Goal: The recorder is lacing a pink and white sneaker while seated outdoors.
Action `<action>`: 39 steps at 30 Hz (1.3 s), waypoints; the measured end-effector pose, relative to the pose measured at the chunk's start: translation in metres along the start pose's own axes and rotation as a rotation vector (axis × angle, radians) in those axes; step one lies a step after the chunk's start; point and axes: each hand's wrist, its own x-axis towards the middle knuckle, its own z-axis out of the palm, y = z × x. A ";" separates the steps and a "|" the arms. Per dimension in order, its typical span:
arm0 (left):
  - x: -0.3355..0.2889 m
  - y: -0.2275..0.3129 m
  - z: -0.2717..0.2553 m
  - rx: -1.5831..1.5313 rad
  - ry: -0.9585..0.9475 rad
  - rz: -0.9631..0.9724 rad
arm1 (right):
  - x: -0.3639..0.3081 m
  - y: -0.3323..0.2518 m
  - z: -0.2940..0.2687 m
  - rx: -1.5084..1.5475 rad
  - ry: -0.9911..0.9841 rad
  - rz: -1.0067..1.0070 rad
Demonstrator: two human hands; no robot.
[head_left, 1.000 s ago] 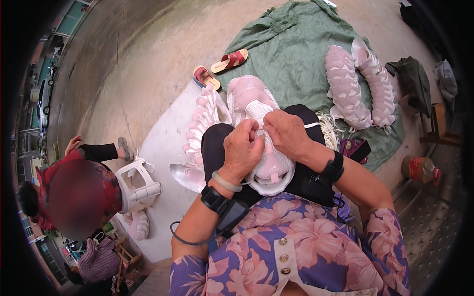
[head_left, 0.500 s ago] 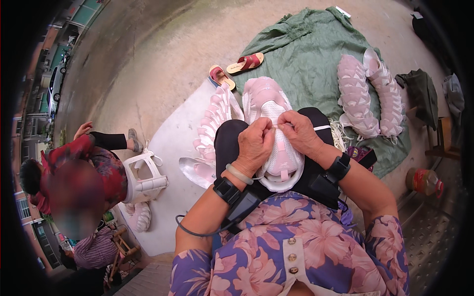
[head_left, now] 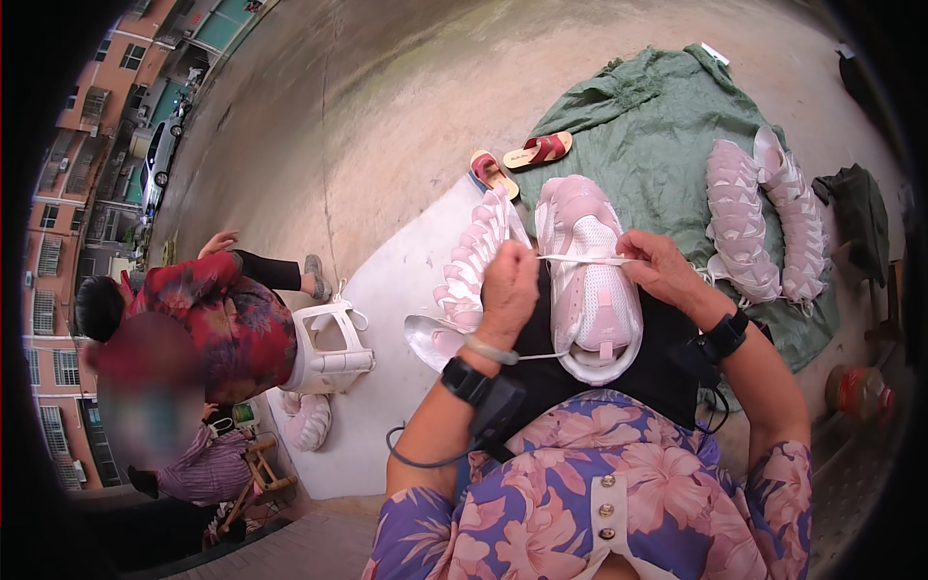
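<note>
buildings (head_left: 48,290) with barred windows stand at far left, and near them is a silver car (head_left: 157,166). next sits a co-worker (head_left: 237,329) in red patterned top, and below, another person (head_left: 205,468) in striped top. beside the co-worker is a white stool (head_left: 333,338). a white sheet (head_left: 396,280) is spread, and a row of nested shoes (head_left: 469,261) lies at its right side. then the left hand (head_left: 510,280) is closed like a fist, gripping one side of a white lace (head_left: 594,258). red sandals (head_left: 541,150) carry dark print on the insole, too small to read. one pink and white shoe (head_left: 594,290) lies on the lap (head_left: 667,353), between the hands, its toe pointing away. the lace is stretched straight over it. the right hand (head_left: 667,271) pinches the other side of the lace. farther right, on a green cloth (head_left: 657,145), are two stacks of shoes (head_left: 742,222), each put inside the next one. at the right edge, a plastic jug (head_left: 855,391) has a red label, blurred; its content i cannot tell.
</note>
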 end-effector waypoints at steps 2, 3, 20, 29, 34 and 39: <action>-0.005 0.016 -0.044 -0.121 0.180 -0.111 | -0.006 0.001 -0.007 -0.090 0.058 -0.024; -0.011 0.009 -0.077 -0.042 0.279 -0.122 | -0.011 0.000 -0.008 -0.177 0.089 -0.074; -0.004 0.022 0.001 0.725 -0.316 0.468 | -0.053 0.021 -0.026 -0.591 0.300 -0.333; 0.044 0.004 -0.170 0.857 0.199 0.325 | -0.102 0.056 -0.099 -0.674 0.337 -0.202; 0.053 0.049 -0.271 0.605 0.515 0.106 | -0.155 0.070 -0.174 -0.722 0.524 -0.124; 0.035 0.117 -0.328 0.538 0.588 0.193 | -0.178 0.049 -0.251 -0.811 0.573 -0.064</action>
